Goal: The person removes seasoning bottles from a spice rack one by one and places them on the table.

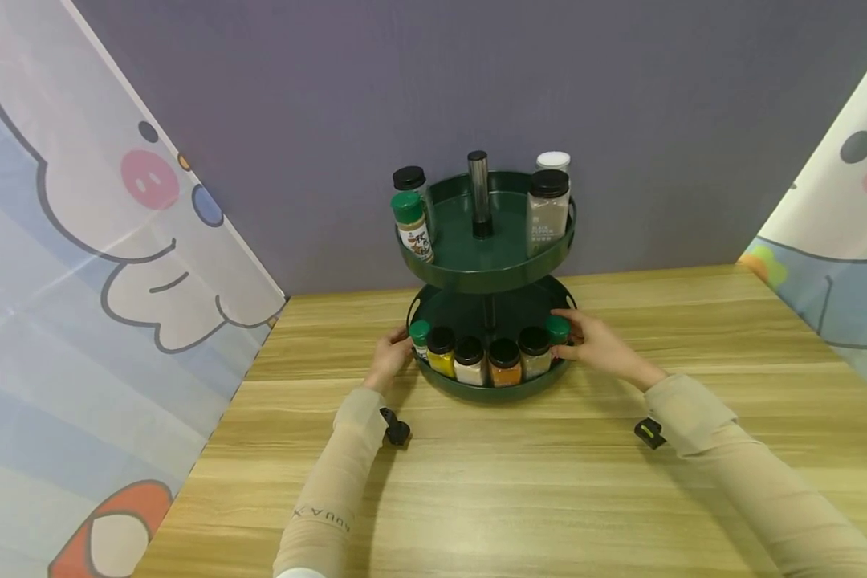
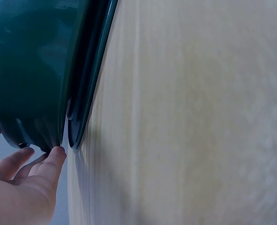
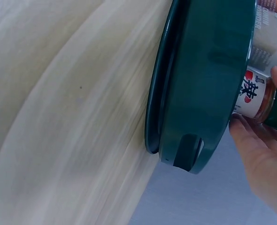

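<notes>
A dark green two-tier spice rack stands on the table. My left hand holds the left side of its lower tier; in the left wrist view, the fingertips meet the tray wall by a cutout. My right hand grips a green-capped spice jar at the right end of the lower tier, with thumb and fingers on either side of it. Beside this jar, a curved row holds several black-capped jars and another green-capped jar near my left hand.
On the upper tier, a green-capped bottle and a black-capped jar sit left of the metal post. Right of it are a black-capped pepper jar and a white-capped jar. A grey wall rises behind the wooden table.
</notes>
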### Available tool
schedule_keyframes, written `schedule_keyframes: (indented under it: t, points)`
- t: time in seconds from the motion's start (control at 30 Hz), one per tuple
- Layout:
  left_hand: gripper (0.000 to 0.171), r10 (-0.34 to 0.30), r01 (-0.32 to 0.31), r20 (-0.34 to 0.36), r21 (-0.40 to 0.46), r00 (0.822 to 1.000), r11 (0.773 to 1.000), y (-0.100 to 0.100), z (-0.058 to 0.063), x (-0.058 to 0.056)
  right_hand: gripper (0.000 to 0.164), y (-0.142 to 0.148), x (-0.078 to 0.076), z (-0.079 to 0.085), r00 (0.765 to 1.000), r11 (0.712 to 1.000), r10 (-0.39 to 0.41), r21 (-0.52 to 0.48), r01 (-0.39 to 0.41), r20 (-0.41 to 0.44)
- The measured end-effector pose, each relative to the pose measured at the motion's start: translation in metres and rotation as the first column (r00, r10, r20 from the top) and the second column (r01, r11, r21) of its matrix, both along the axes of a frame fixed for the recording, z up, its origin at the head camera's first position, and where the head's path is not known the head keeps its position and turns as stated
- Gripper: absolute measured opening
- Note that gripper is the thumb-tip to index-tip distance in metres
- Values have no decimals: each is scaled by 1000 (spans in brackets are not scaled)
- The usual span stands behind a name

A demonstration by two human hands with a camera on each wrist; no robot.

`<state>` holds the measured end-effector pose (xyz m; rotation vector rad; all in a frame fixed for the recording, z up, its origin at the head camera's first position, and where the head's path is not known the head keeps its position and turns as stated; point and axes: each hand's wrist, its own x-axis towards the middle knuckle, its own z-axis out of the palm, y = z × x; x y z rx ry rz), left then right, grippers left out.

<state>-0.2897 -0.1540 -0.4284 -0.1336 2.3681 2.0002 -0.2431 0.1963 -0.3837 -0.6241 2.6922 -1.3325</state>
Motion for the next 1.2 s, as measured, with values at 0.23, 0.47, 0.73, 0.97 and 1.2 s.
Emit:
schedule_keyframes:
  t: [0.23,0.47,0.73,0.97,1.2]
  points:
    - [40,18,-18,-23,-2,1000,1000,1,-2,0,66,-3,-4,-6,1000,1000,5,-18,-5,-7]
    - [40,11,-11,-24,5,1000,1000,1,-2,1,59,-4,-2,-7,1000,999,-10,-30,10,-8]
    - [43,16,-16,-7,10,1000,1000,1,-2,0,57,-4,0,-5,1000,998,-15,-59,16,6]
    - [41,3,-3,-1,24,1000,1000,1,0,0,57,-4,1,-3,999,998,-35,-58,38,36]
    - [42,15,-15,-4,18,1000,1000,0,-3,0,57,-7,2,-1,999,997,-40,-68,42,36]
